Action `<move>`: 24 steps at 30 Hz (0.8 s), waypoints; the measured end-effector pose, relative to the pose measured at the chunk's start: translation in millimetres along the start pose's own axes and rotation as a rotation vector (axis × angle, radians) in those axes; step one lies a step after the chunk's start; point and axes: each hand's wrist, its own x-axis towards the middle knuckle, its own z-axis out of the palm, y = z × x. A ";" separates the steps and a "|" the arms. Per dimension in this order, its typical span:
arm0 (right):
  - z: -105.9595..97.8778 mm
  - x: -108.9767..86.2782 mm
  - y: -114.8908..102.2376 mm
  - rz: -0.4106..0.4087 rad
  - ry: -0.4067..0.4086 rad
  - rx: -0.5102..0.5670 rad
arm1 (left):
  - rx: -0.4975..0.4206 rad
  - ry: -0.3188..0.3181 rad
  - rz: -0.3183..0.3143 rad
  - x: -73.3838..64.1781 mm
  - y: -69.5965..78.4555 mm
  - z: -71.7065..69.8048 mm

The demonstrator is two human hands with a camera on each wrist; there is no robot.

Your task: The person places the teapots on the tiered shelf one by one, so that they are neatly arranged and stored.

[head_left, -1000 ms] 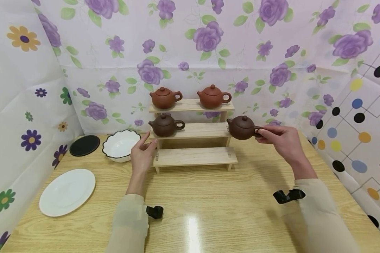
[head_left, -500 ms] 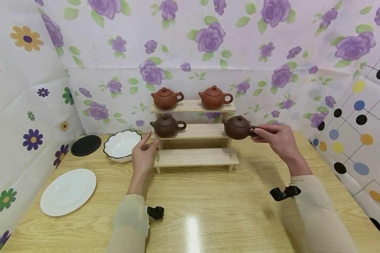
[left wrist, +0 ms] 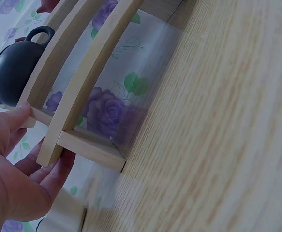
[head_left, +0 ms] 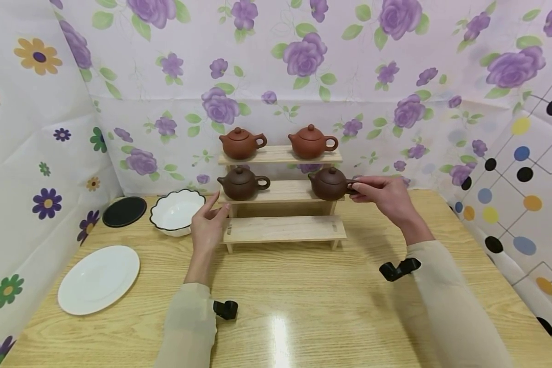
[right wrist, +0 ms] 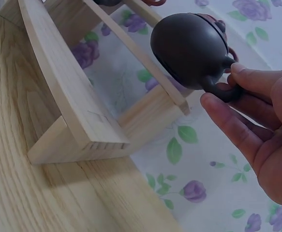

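Observation:
My right hand (head_left: 382, 197) pinches the handle of a dark brown teapot (head_left: 328, 184), which sits level at the right end of the middle tier of a stepped wooden stand (head_left: 282, 228). In the right wrist view, thumb and fingers close on the handle of this teapot (right wrist: 189, 50), whose body overlaps the tier's end. My left hand (head_left: 208, 225) holds the stand's left end; in the left wrist view its fingertips (left wrist: 58, 176) lie against the lower plank's end. Another dark teapot (head_left: 240, 183) occupies the middle tier's left. Two reddish-brown teapots (head_left: 240, 143) stand on the top tier.
Left of the stand are a white scalloped bowl (head_left: 177, 212) with a dark rim, a black round disc (head_left: 124, 211) and a white plate (head_left: 98, 279). Patterned cloth (head_left: 267, 66) hangs behind and at both sides of the wooden table (head_left: 303, 306).
My right hand has moved left with the dark teapot, from beyond the stand's right edge to over the middle tier's right end. The left hand stays at the stand.

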 end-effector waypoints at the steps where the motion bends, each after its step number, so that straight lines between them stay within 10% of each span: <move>1: 1.4 2.4 -0.6 0.011 -0.006 -0.008 | -0.001 0.001 0.000 0.0 0.1 -0.1; 24: 17.8 35.4 -2.5 0.022 -0.122 0.019 | 0.007 -0.007 -0.001 0.2 -0.2 -1.2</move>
